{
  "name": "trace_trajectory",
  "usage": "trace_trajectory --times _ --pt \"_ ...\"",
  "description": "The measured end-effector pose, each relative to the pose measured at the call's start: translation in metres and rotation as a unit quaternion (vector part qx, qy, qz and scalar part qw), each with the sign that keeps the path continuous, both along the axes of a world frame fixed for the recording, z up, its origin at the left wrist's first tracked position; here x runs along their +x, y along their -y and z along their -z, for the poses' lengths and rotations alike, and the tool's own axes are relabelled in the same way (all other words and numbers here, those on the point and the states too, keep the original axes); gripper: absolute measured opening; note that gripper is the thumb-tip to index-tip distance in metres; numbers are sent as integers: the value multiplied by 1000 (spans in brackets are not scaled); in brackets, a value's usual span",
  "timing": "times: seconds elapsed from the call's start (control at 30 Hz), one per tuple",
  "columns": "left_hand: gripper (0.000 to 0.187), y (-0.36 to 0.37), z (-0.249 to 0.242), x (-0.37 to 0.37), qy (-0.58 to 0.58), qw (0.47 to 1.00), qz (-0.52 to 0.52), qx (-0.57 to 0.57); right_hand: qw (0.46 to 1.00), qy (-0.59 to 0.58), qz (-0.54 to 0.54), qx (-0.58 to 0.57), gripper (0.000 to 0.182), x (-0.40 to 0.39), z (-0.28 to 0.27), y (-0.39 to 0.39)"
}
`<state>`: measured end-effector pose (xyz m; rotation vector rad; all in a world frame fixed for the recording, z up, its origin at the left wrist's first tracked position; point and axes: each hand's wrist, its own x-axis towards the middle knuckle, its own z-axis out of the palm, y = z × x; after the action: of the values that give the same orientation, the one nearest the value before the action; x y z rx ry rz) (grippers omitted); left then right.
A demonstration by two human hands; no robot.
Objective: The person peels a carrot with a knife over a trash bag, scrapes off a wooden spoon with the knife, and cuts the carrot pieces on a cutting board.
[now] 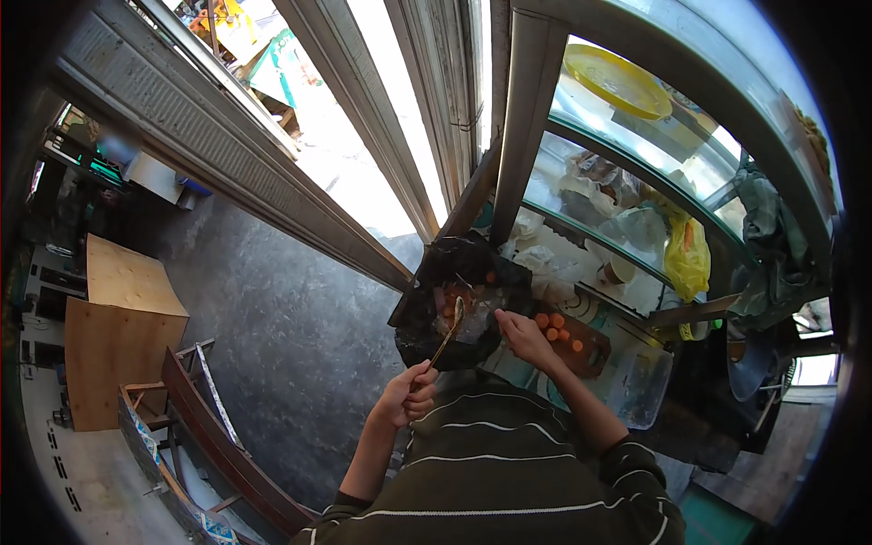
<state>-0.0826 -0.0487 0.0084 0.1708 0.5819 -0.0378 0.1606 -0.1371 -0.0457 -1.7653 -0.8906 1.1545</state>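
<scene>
My left hand (409, 394) is wrapped round the handle of a long spoon (447, 338), whose pale tip is over a black plastic bag (420, 329). Inside the open bag lie orange and reddish pieces (451, 298) and something clear. At the bag's right edge, my right hand (525, 334) has its fingers pressed together; what they hold, if anything, is too small to make out. Just right of it, cut orange pieces (557, 334) rest on a brown board (595, 352).
A glass cabinet (536, 127) with plastic bags and a yellow bag (688, 256) stands at the right. A clear tray (649, 395) lies beside the board. Metal shutters (245, 163) rise ahead. A wooden box (123, 354) and a brown frame (227, 454) are at the left.
</scene>
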Motion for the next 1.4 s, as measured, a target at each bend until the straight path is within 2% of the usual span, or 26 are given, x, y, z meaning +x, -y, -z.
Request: trace_trajectory --times 0.03,0.07,0.1,0.13,0.2,0.3,0.4,0.63,0.7,0.73,0.8,0.83,0.9,0.93,0.97,1.0,1.03,1.1,1.4 --pt "37 1 -4 3 0 1000 1 0 1000 0 1 0 46 0 -4 0" --pt "38 4 -9 7 -58 994 20 95 989 -142 16 -40 45 0 -10 0" --pt "39 6 -12 9 -117 975 38 188 955 -282 30 -81 44 0 -17 -1" --pt "39 7 -12 9 -118 975 37 188 955 -283 29 -81 44 1 -23 -2" --pt "39 8 -11 11 -138 953 56 265 913 -395 -19 -100 45 6 -35 -3" --pt "38 12 -15 14 -171 927 73 326 899 -416 -49 -130 46 9 -44 -5" --pt "37 8 -14 13 -144 936 82 312 916 -376 -54 -128 45 8 -41 -6" --pt "37 -4 -14 8 -157 943 56 288 911 -364 -73 -178 43 21 -37 10" --pt "38 -6 -12 7 -159 943 47 289 950 -267 -2 -159 45 21 -43 16" --pt "38 -6 -12 8 -157 943 48 288 951 -267 0 -159 45 21 -38 18" --pt "36 -6 -12 10 -190 921 41 339 999 -25 -19 -23 42 21 -30 19" --pt "36 -7 -12 11 -189 920 41 340 999 -25 -19 -21 42 19 -32 20" --pt "39 -8 -11 13 -217 901 50 372 970 238 -48 33 38 12 -44 20" --pt "39 -6 -6 13 -217 901 50 373 970 238 -47 33 38 9 -54 19" --pt "39 -3 3 14 -244 816 42 522 951 302 -72 3 37 6 -65 17" --pt "40 0 3 18 -264 707 33 655 926 363 -96 -28 35 3 -70 16" --pt "40 1 1 20 -265 708 33 654 927 362 -96 -29 35 2 -69 16" --pt "36 3 -7 25 -279 595 36 753 917 388 -96 -16 36 -2 -66 18" --pt "31 15 -10 31 -309 566 49 763 913 403 -59 35 34 -9 -54 22"
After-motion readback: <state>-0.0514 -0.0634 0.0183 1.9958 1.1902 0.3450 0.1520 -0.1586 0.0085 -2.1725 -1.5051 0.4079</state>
